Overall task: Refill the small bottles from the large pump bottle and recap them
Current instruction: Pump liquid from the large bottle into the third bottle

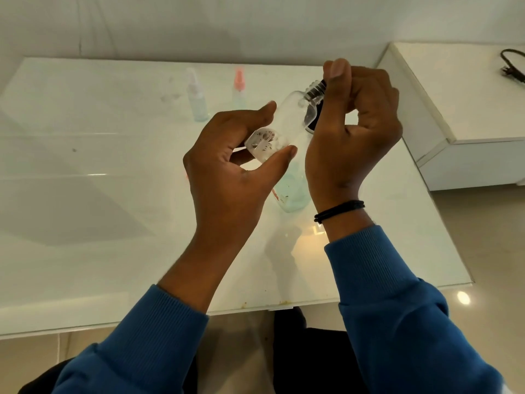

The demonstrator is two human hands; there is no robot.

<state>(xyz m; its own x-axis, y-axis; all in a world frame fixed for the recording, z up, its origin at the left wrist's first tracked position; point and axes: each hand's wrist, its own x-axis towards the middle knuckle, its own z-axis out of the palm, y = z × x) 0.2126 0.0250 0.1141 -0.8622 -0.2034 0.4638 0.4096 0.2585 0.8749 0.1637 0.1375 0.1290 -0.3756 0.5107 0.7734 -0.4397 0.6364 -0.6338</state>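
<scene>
white glass tbl (113, 194), white cabinet (454, 109) w/ black cable (511, 66)

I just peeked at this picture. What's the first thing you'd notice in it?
Right in the middle, two hands hold a clear bottle tilted in the air above the white table. The left hand grips its bottom end, while the right hand pinches the black cap at its neck. Farther back on the table stand two small spray bottles, one with a pale top and one with a pink top.
</scene>
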